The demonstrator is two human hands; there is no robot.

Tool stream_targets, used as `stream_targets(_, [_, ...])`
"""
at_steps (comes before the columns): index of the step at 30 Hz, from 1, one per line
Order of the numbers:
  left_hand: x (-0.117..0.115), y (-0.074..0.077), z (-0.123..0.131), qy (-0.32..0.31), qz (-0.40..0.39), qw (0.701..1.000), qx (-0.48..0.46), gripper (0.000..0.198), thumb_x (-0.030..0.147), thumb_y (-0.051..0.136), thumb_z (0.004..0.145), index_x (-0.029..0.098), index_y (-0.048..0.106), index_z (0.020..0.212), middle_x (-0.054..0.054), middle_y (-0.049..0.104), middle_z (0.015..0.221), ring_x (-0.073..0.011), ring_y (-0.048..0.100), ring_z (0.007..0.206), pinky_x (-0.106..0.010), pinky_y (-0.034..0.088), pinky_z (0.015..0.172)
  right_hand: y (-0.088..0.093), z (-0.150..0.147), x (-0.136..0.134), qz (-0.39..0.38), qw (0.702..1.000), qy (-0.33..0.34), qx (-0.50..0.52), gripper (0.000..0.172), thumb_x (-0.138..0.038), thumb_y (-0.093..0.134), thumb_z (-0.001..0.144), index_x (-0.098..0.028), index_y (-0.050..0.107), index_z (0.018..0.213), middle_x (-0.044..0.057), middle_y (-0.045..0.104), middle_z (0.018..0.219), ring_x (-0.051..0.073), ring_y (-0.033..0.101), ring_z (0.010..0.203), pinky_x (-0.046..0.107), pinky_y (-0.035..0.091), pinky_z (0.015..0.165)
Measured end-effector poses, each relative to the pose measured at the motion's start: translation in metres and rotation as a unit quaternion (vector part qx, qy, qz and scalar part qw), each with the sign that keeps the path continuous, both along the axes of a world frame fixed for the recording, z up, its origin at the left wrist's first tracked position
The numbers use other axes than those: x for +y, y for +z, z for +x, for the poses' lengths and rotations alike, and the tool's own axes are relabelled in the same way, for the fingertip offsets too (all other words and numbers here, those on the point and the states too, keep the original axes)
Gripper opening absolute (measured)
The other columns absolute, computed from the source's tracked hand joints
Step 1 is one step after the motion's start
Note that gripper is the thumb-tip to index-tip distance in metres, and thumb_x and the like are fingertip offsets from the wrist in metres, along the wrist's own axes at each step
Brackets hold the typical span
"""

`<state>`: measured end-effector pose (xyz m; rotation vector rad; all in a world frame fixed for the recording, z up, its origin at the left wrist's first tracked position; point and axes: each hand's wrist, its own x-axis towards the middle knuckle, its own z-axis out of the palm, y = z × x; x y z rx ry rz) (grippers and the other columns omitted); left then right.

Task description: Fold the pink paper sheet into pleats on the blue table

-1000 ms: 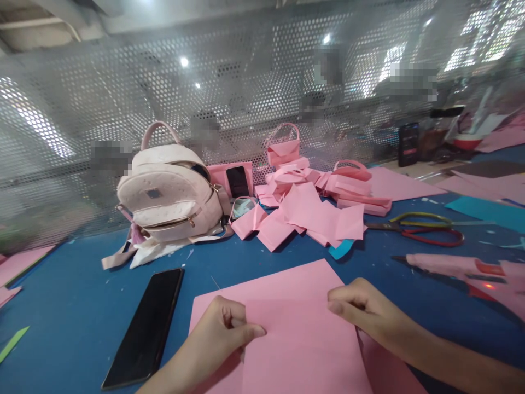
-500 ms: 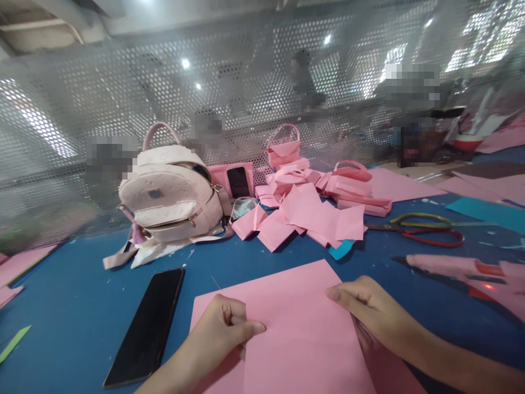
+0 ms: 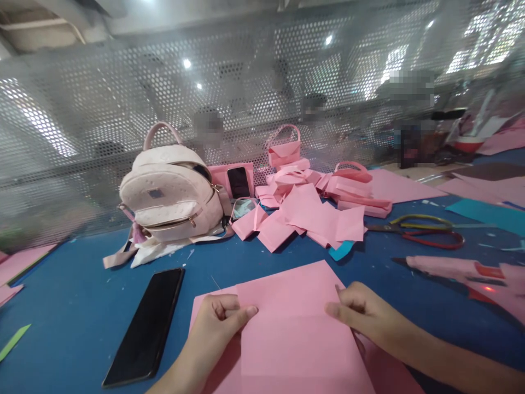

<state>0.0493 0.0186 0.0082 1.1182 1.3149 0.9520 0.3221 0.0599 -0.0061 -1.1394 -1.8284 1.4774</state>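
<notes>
A creased sheet of pink paper (image 3: pixel 295 334) lies over a larger pink sheet (image 3: pixel 223 377) at the near edge of the table. My left hand (image 3: pixel 221 323) pinches the upper sheet's left edge between thumb and curled fingers. Its right edge is gripped by my right hand (image 3: pixel 361 306), thumb on top and fingers partly hidden underneath. The larger sheet shows at the left and at the lower right, beneath the other one.
A black phone (image 3: pixel 145 328) lies left of the paper. Behind stand a pale pink backpack (image 3: pixel 172 191) and a pile of folded pink paper pieces (image 3: pixel 303 213). Scissors (image 3: pixel 430 230) and a pink glue gun (image 3: pixel 455 268) with a lit red light lie to the right.
The upper sheet has slid away from me, its far edge now near the larger sheet's far edge. My left hand has moved up slightly; my right thumb has shifted a little down.
</notes>
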Motion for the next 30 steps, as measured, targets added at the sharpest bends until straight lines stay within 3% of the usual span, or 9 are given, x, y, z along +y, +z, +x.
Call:
stream_targets(6, [-0.0009,0.0012,0.002,0.01,0.012,0.999,0.044,0.058,0.059,0.073,0.07,0.02,0.035,0.048,0.008,0.029,0.045,-0.0052,0.022,0.045,-0.023,0.018,0.047,-0.0025,0.0013,-0.003,0.051,0.998,-0.012,-0.035,0.068,-0.071,0.051,0.084,-0.022,0.015,0.053,-0.008,0.008,0.051,0.008,0.011,0.046,0.027,0.013,0.044])
stream_targets(12, [0.0012,-0.0007,-0.0017,-0.056,-0.034,0.997,0.048,0.053,0.055,0.077,0.064,0.021,0.039,0.047,0.003,0.045,0.042,-0.0071,0.038,0.041,-0.021,0.03,0.045,0.0012,0.0005,0.0023,0.111,0.992,-0.03,-0.057,0.068,-0.071,0.048,0.086,-0.022,0.013,0.055,-0.006,0.009,0.057,0.009,0.012,0.049,0.028,0.013,0.046])
stream_targets(16, [0.0004,0.0021,0.0,-0.057,-0.054,0.995,0.056,0.051,0.053,0.077,0.064,0.021,0.04,0.049,0.003,0.046,0.043,-0.0097,0.047,0.041,-0.021,0.034,0.045,0.0014,0.0005,0.004,0.113,0.991,-0.031,-0.06,0.067,-0.076,0.039,0.086,-0.022,0.013,0.057,-0.006,0.01,0.057,0.009,0.013,0.05,0.028,0.016,0.048])
stream_targets(22, [-0.0002,0.0016,0.0031,0.021,-0.003,0.999,0.047,0.056,0.056,0.076,0.066,0.022,0.035,0.049,0.009,0.029,0.045,-0.0059,0.035,0.039,-0.021,0.032,0.044,0.0015,0.0013,0.001,0.078,0.994,-0.033,-0.063,0.067,-0.074,0.043,0.087,-0.022,0.014,0.057,-0.006,0.009,0.058,0.01,0.011,0.052,0.029,0.012,0.048])
stream_targets(30, [0.0011,-0.0032,0.0029,0.031,0.012,0.999,-0.016,0.056,0.059,0.079,0.064,0.018,0.044,0.047,0.008,0.031,0.044,-0.0057,0.033,0.041,-0.022,0.035,0.046,0.0007,0.0022,-0.0026,0.093,0.993,-0.034,-0.066,0.064,-0.072,0.037,0.09,-0.022,0.014,0.059,-0.006,0.01,0.059,0.01,0.013,0.052,0.03,0.013,0.048])
